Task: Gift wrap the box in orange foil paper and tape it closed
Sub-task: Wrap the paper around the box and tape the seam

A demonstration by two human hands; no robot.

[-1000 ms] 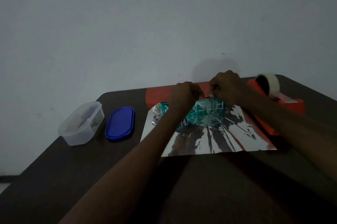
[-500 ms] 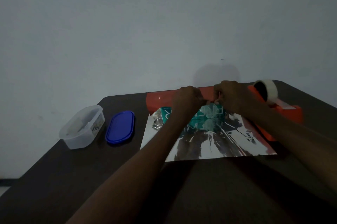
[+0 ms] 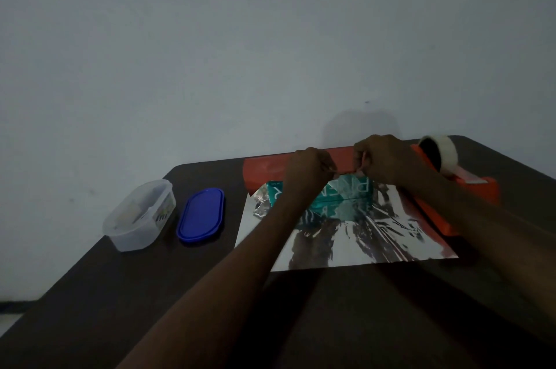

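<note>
1. Head view: the teal box (image 3: 331, 192) is seen lying on the silver inner face of the foil sheet (image 3: 346, 236), near the sheet's far edge, where the orange outer face is turned up as a strip just behind the box.
2. Compared with a second ago, both hands have been drawn slightly away from the box top toward that orange strip, and a small piece of something pale, probably tape, is now stretched between them.
3. The left hand (image 3: 310, 171) is curled, its fingers pinching one end; the right hand (image 3: 382, 158) pinches the other.
4. The tape dispenser (image 3: 445, 176) stands just right of the box.
5. It is judged that the first flap is being fixed; most of the wrapping is not yet done.
6. A tub (image 3: 140, 215) and blue lid (image 3: 201, 215) rest well left of the box on the worktop (image 3: 361, 308).
</note>
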